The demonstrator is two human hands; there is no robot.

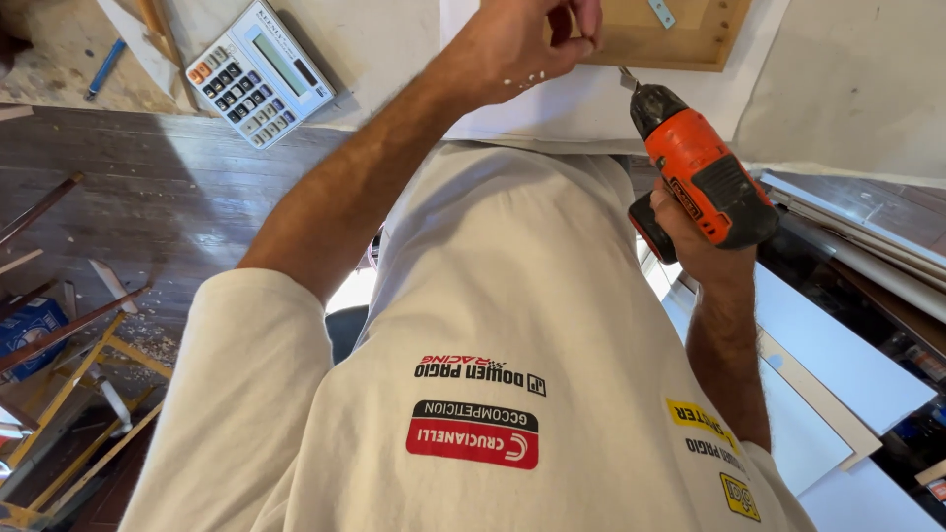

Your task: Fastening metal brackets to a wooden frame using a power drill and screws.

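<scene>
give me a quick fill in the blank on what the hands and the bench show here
1. The right hand grips an orange and black cordless ____.
2. The left hand is raised beside a ____ frame.
3. A grey ____ lies on the bench to the left.

Missing words: drill; wooden; calculator

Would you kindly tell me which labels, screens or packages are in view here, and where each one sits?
Calculator: upper left on the pale bench, tilted; grey-white body, blank greyish screen, dark keys, a few orange.
Shirt patches: on the white shirt, lower centre; one black and red, rounded; yellow ones at right.
Drill: in the right hand; orange and black, small label on its side.
Blue box: far left, partly hidden.
</scene>
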